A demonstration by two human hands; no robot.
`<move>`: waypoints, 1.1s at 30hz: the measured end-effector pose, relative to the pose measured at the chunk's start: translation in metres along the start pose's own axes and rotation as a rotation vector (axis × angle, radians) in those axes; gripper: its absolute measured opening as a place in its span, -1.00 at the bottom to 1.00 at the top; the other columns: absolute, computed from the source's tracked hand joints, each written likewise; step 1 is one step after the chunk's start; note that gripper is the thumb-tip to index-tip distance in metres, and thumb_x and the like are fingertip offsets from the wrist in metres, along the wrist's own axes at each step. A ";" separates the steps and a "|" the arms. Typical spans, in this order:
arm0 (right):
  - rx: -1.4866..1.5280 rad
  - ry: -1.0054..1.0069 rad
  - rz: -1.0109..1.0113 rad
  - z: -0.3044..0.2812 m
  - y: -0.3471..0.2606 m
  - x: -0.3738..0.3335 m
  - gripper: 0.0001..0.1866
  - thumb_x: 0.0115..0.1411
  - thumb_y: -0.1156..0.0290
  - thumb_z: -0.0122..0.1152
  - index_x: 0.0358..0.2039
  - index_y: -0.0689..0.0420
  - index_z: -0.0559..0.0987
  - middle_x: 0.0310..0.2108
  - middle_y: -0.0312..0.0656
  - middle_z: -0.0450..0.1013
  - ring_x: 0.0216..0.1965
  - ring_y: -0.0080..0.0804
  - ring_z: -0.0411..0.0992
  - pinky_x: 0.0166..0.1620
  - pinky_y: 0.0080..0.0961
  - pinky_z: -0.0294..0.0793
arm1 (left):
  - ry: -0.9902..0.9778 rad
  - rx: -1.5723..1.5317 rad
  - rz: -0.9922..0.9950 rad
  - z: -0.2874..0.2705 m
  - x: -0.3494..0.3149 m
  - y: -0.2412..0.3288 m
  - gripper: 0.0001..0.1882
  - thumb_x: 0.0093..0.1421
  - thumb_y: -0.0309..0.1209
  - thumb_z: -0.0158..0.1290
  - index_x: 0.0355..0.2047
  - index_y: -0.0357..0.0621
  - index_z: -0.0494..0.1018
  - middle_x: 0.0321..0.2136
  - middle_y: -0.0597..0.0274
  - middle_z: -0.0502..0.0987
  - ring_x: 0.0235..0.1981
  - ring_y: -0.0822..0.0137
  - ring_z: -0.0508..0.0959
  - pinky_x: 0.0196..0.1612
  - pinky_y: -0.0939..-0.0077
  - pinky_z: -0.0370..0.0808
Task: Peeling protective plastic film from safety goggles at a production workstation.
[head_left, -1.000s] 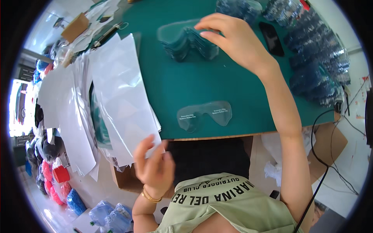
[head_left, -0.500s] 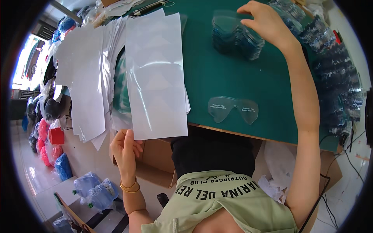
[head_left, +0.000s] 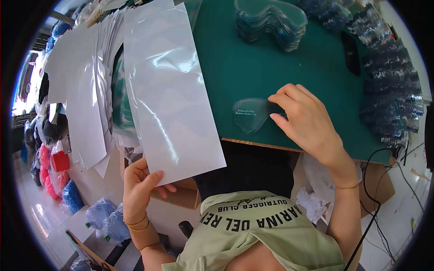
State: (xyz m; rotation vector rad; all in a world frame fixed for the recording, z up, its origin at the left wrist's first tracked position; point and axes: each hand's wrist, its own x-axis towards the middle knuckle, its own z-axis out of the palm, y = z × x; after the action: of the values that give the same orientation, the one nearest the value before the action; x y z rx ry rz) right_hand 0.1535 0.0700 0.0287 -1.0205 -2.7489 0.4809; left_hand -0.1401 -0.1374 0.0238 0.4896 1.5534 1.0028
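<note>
My left hand (head_left: 141, 183) is closed on the near left corner of a long glossy white sheet (head_left: 172, 104), thumb on top and fingers beneath. That sheet lies tilted over other sheets and juts past the table's front edge. With thumb and fingertips my right hand (head_left: 304, 118) pinches a clear goggle-shaped lens (head_left: 250, 118) near its middle; printed marks show on its left half. The hand hides most of the lens's right half. Farther back stands a stack of similar clear lenses (head_left: 271, 26).
Left of the glossy sheet lie piled white sheets (head_left: 77, 95). A dark phone (head_left: 351, 53) rests at the table's right, beside rows of dark, shiny stacked pieces (head_left: 391, 90). Black cables (head_left: 376, 198) hang at the right. An open cardboard box (head_left: 183, 193) sits below the table edge.
My right hand has come from the lens stack down to the single lens and taken hold of it. My left hand has gripped the sheet's corner, and the sheet has tilted.
</note>
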 end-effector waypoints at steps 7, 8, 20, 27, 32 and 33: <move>0.018 -0.083 -0.003 0.000 -0.011 0.010 -0.70 0.04 0.52 0.35 -0.17 0.26 0.58 -0.20 -0.17 0.47 -0.16 -0.22 0.43 -0.15 -0.36 0.45 | 0.035 0.060 0.008 -0.005 0.021 0.013 -0.73 0.28 -0.45 0.04 -0.12 -0.47 0.48 -0.52 0.26 0.57 -0.70 0.57 0.48 -0.73 0.71 0.36; 0.060 -0.059 -0.022 0.001 -0.016 0.013 -0.70 0.05 0.52 0.35 -0.16 0.24 0.59 -0.20 -0.16 0.47 -0.16 -0.21 0.44 -0.15 -0.35 0.46 | 0.035 0.060 -0.009 -0.007 0.021 0.013 -0.74 0.28 -0.46 0.05 -0.13 -0.46 0.49 -0.52 0.26 0.58 -0.70 0.57 0.48 -0.72 0.72 0.37; 0.885 -0.245 -0.028 0.068 -0.104 0.075 -0.75 0.10 0.34 0.38 -0.35 0.29 0.62 -0.48 -0.08 0.56 -0.45 -0.32 0.55 -0.31 -0.45 0.52 | -0.025 0.324 0.124 0.010 0.025 0.015 -0.63 0.31 -0.48 0.12 -0.55 -0.14 0.16 -0.67 0.49 0.27 -0.72 0.66 0.42 -0.70 0.72 0.25; 0.823 -0.321 -0.004 0.060 -0.105 0.079 -0.79 0.12 0.39 0.30 -0.38 0.31 0.63 -0.47 -0.08 0.60 -0.47 -0.47 0.53 -0.33 -0.53 0.49 | -0.018 0.413 0.191 0.008 0.026 0.012 -0.63 0.31 -0.48 0.12 -0.55 -0.16 0.17 -0.69 0.47 0.28 -0.72 0.67 0.42 -0.70 0.71 0.24; 1.296 -0.226 0.097 0.064 -0.083 0.077 -0.90 0.13 0.49 0.25 -0.40 0.26 0.58 -0.38 -0.23 0.53 -0.32 -0.52 0.49 -0.19 -0.60 0.49 | -0.041 0.107 0.127 0.002 0.017 0.008 -0.83 0.33 -0.50 0.05 -0.14 -0.36 0.44 -0.48 0.29 0.58 -0.69 0.63 0.44 -0.71 0.73 0.33; 1.473 -0.140 0.145 0.062 -0.068 0.075 -0.94 0.13 0.52 0.23 -0.39 0.24 0.58 -0.34 -0.22 0.51 -0.29 -0.48 0.48 -0.13 -0.59 0.50 | -0.036 0.107 0.129 -0.001 0.014 0.008 -0.83 0.33 -0.50 0.05 -0.14 -0.36 0.44 -0.48 0.29 0.58 -0.69 0.63 0.44 -0.71 0.73 0.33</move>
State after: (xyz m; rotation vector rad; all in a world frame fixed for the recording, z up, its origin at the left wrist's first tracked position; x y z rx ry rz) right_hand 0.0392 0.0562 -0.0015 -0.6779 -1.5279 2.1112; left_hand -0.1460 -0.1224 0.0219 0.6866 1.5645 1.0069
